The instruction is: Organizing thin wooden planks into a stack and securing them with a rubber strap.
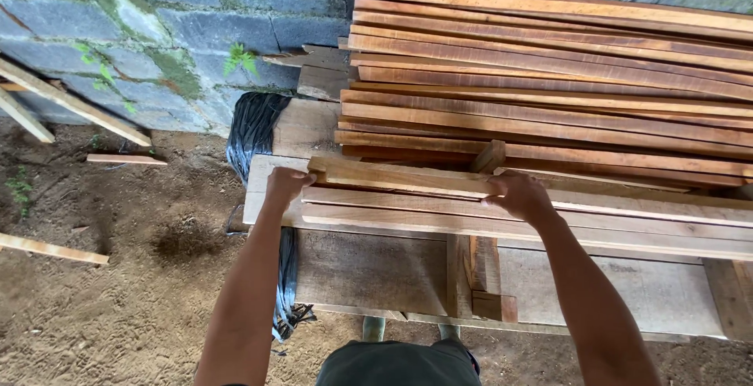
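Observation:
A long pale wooden plank (pixel 400 176) lies on top of a low row of similar planks (pixel 612 225). My left hand (pixel 285 184) grips the plank's left end, fingers curled over its edge. My right hand (pixel 519 194) clasps the same plank further right, near a short upright wood block (pixel 489 156). Behind it rises a tall stack of reddish-brown planks (pixel 549 80) that runs off the right edge of the view.
The planks rest on a rough wooden bench (pixel 369 272). Black plastic strapping (pixel 252 131) hangs at the bench's left end. A mossy block wall (pixel 157 33) stands behind. Loose wood strips (pixel 51 249) lie on the dirt ground at left.

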